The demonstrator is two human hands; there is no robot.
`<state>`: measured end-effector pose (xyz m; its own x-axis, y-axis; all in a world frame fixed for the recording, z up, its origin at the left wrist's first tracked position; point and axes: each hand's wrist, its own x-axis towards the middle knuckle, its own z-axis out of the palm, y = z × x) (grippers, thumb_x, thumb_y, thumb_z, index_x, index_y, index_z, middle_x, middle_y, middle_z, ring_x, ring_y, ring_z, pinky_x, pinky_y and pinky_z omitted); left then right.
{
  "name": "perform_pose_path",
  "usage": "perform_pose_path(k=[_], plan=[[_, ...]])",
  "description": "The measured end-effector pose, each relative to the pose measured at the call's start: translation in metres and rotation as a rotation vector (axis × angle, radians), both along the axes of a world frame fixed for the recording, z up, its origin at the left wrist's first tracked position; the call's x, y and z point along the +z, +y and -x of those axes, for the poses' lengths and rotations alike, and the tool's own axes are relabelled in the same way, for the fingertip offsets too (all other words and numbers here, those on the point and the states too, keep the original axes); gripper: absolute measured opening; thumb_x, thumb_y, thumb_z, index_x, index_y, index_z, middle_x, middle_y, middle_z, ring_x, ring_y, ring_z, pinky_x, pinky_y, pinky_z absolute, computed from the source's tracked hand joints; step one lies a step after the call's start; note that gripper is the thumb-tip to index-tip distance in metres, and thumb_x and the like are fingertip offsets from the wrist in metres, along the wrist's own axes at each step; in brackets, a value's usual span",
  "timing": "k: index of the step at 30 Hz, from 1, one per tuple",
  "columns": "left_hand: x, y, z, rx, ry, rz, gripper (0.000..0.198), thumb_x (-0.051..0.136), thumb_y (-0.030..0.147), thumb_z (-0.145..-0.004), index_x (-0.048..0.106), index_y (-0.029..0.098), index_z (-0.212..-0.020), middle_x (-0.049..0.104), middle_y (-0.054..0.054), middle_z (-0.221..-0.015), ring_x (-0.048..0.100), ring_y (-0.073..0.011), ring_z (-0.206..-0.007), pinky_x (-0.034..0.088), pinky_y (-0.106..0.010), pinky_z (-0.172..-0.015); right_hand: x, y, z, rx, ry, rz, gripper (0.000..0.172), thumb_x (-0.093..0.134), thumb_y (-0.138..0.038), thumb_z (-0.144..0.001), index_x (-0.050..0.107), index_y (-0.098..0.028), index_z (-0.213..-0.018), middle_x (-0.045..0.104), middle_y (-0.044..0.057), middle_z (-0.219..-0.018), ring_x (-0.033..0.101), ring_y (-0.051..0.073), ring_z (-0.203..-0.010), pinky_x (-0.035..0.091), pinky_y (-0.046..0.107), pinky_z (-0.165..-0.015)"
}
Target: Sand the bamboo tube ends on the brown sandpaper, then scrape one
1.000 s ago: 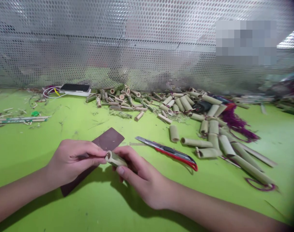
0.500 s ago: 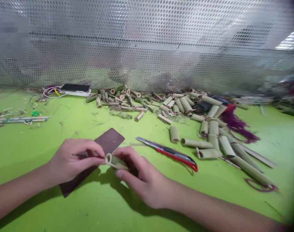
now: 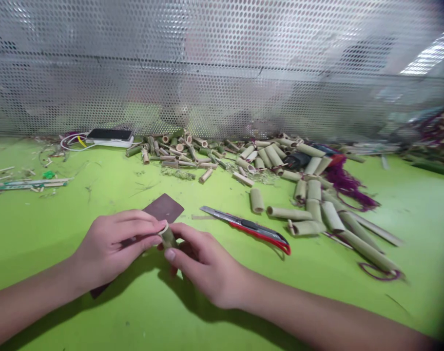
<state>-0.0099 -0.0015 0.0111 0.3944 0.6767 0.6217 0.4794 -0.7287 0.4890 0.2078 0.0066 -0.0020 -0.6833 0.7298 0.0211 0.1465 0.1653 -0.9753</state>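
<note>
A short hollow bamboo tube is held above the green table by my right hand, its thumb and fingers round the tube's near end. My left hand has its thumb and forefinger at the tube's rim, closed on the tube from the other side. Beneath my left hand lies a dark brown sheet of sandpaper, partly covered by the hand. Just right of the sandpaper rests a red utility knife with its blade out, touched by neither hand.
Cut bamboo pieces are heaped along the back and right. Purple string lies among them. A phone sits on a white device with a cable. Thin sticks lie far left. A perforated metal panel borders the table's back.
The bamboo tube has been tilted more upright, and its open end now points up. My left fingers have moved onto its rim. The whole view has shifted slightly.
</note>
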Motion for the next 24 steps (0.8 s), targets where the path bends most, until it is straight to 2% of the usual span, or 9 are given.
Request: perform_pose_path(k=[4,10,13,15,17,20,22,24], plan=[[-0.001,0.001,0.000,-0.004,-0.027,0.017,0.014,0.068,0.023,-0.092,0.077,0.025,-0.103,0.078,-0.001,-0.096,0.073,-0.0125,-0.081,0.060,-0.019,-0.076,-0.003,-0.001,0.000,0.017,0.052,0.124,0.028,0.053,-0.037,-0.099,0.053,-0.020,-0.121,0.061,0.003,-0.098,0.063,0.012,-0.073,0.051,0.026,-0.062],[-0.001,0.001,0.000,-0.014,-0.025,0.101,0.008,0.070,0.021,-0.091,0.076,0.025,-0.095,0.076,0.001,-0.091,0.072,-0.0123,-0.081,0.059,-0.019,-0.076,-0.004,0.000,0.000,-0.007,0.030,0.109,0.024,0.056,-0.036,-0.097,0.056,-0.019,-0.114,0.056,-0.001,-0.084,0.056,0.010,-0.066,0.051,0.025,-0.060],[0.002,0.002,0.002,-0.028,-0.012,0.164,0.004,0.068,0.024,-0.092,0.071,0.022,-0.094,0.074,0.000,-0.093,0.070,-0.0127,-0.078,0.059,-0.021,-0.069,-0.002,0.003,-0.002,-0.022,0.032,0.136,0.027,0.059,-0.040,-0.096,0.057,-0.019,-0.113,0.056,0.000,-0.086,0.056,0.010,-0.066,0.054,0.026,-0.059],[0.006,0.005,0.007,0.026,-0.037,0.123,0.004,0.067,0.025,-0.091,0.067,0.021,-0.092,0.073,-0.001,-0.095,0.069,-0.0129,-0.075,0.060,-0.022,-0.065,0.000,0.008,-0.005,-0.034,0.060,0.205,0.030,0.059,-0.044,-0.096,0.057,-0.019,-0.113,0.059,0.002,-0.093,0.056,0.010,-0.064,0.054,0.026,-0.056],[0.009,0.010,0.016,0.100,-0.040,0.030,0.003,0.067,0.024,-0.090,0.067,0.021,-0.089,0.073,-0.001,-0.088,0.069,-0.0128,-0.072,0.059,-0.023,-0.064,0.005,0.013,-0.010,-0.093,0.079,0.241,0.033,0.058,-0.049,-0.096,0.054,-0.021,-0.112,0.062,0.004,-0.100,0.055,0.009,-0.060,0.052,0.025,-0.050],[0.008,0.019,0.027,0.114,0.076,-0.010,0.010,0.062,0.024,-0.094,0.071,0.022,-0.089,0.074,0.001,-0.077,0.069,-0.0126,-0.067,0.058,-0.022,-0.062,0.014,0.021,-0.020,-0.235,0.071,0.107,0.031,0.059,-0.051,-0.094,0.052,-0.023,-0.106,0.065,0.004,-0.100,0.053,0.009,-0.059,0.048,0.025,-0.048],[0.003,0.024,0.030,0.046,0.216,0.025,0.019,0.056,0.031,-0.098,0.073,0.023,-0.098,0.078,-0.001,-0.089,0.072,-0.0154,-0.079,0.060,-0.028,-0.073,0.018,0.024,-0.026,-0.292,0.006,-0.081,0.028,0.062,-0.048,-0.093,0.054,-0.023,-0.103,0.065,0.003,-0.094,0.054,0.012,-0.064,0.048,0.028,-0.054],[-0.003,0.027,0.030,-0.039,0.374,0.067,0.027,0.051,0.035,-0.101,0.073,0.025,-0.113,0.077,-0.003,-0.110,0.072,-0.0199,-0.101,0.057,-0.039,-0.092,0.020,0.027,-0.029,-0.275,-0.158,-0.271,0.021,0.064,-0.042,-0.092,0.059,-0.022,-0.099,0.063,0.003,-0.090,0.055,0.015,-0.070,0.047,0.030,-0.061]])
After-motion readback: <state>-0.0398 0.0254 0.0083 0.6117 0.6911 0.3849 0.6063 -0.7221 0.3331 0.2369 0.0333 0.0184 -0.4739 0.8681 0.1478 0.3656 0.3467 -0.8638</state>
